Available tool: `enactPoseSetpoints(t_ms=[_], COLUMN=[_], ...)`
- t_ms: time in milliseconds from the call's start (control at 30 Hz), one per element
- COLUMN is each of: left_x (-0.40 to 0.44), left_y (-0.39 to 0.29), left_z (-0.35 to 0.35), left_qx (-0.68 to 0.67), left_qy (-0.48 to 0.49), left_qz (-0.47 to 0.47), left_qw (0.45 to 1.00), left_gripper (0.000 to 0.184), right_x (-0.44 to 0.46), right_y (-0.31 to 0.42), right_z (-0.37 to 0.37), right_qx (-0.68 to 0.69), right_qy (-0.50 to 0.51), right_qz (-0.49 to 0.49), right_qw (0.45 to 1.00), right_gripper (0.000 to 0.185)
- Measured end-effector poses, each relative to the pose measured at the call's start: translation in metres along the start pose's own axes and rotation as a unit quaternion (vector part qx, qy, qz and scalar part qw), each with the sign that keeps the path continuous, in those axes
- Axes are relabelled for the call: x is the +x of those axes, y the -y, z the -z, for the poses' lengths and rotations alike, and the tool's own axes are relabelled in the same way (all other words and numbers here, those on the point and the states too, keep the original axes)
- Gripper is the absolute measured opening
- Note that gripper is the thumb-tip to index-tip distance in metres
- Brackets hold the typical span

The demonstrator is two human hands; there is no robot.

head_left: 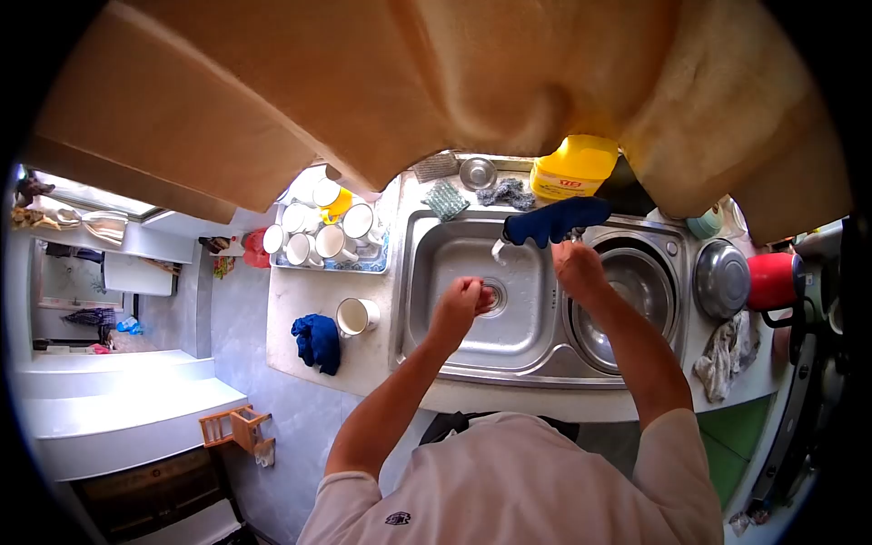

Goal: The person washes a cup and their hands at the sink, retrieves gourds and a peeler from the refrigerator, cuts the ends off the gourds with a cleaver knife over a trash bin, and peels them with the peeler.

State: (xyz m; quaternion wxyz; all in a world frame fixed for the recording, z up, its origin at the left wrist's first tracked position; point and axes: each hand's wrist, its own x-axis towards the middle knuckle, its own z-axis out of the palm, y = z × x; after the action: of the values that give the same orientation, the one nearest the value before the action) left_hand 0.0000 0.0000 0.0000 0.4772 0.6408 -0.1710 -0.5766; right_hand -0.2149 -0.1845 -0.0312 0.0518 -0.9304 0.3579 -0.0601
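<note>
My left hand point(461, 307) is over the left sink basin point(436, 263), above the drain, its fingers curled in; nothing shows in it. My right hand point(578, 269) is closed at the faucet handle point(574, 235), mostly hidden by the fingers. Dark blue cloth point(556, 221) covers the faucet. At its left end, water point(499, 252) comes from the spout. A metal bowl point(627, 300) sits in the right basin, below my right forearm.
Several white mugs point(332, 243) stand on a tray point(386, 254) at the left. Nearer are a single mug point(357, 316) and a bunched blue cloth point(316, 342). A yellow jug point(574, 168), scrubbers point(446, 201) and a pot lid point(721, 279) surround the sink. Cabinets point(409, 82) overhang it.
</note>
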Motion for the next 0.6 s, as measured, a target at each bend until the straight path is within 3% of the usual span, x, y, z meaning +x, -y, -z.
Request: enactPoseSetpoints(t_ms=[67,167,233,300,367,400,433,500,600], left_x=[0.015,0.076,0.082,0.091,0.107,0.113,0.119,0.116,0.108], left_y=[-0.012,-0.026,-0.045,-0.045,-0.027,-0.025,-0.024,-0.027,-0.033], left_z=[-0.014,-0.035,-0.04,-0.046,-0.037,-0.034,-0.031,-0.032,-0.032], left_qx=[-0.052,-0.1,-0.093,0.002,0.01,0.181,0.341,0.351,0.368], left_qy=[-0.025,-0.002,-0.018,-0.018,-0.034,-0.04,-0.043,-0.052,-0.075], left_qz=[-0.018,-0.023,-0.005,-0.028,-0.015,-0.176,-0.329,-0.355,-0.409], left_qw=[0.998,0.995,0.996,0.999,0.999,0.967,0.88,0.865,0.832], left_gripper=[0.025,0.022,0.018,0.028,0.032,0.033,0.035,0.033,0.03], right_x=[-0.008,0.006,0.009,0.006,0.003,0.002,0.003,0.003,0.012], right_y=[0.002,-0.007,0.003,0.005,0.01,0.012,0.013,0.024,0.051], right_z=[-0.007,0.002,0.003,0.008,0.014,0.014,0.014,0.017,0.018], right_qx=[0.014,0.006,0.011,0.015,0.021,0.024,0.009,-0.005,0.105], right_qy=[-0.05,-0.042,-0.048,-0.049,-0.047,-0.043,-0.03,-0.012,-0.042], right_qz=[0.014,0.023,0.016,0.012,0.002,0.001,0.0,-0.001,-0.058], right_qw=[0.999,0.999,0.999,0.999,0.999,0.999,1.0,1.0,0.992], right_gripper=[0.013,0.015,0.016,0.017,0.019,0.019,0.013,0.008,0.004])
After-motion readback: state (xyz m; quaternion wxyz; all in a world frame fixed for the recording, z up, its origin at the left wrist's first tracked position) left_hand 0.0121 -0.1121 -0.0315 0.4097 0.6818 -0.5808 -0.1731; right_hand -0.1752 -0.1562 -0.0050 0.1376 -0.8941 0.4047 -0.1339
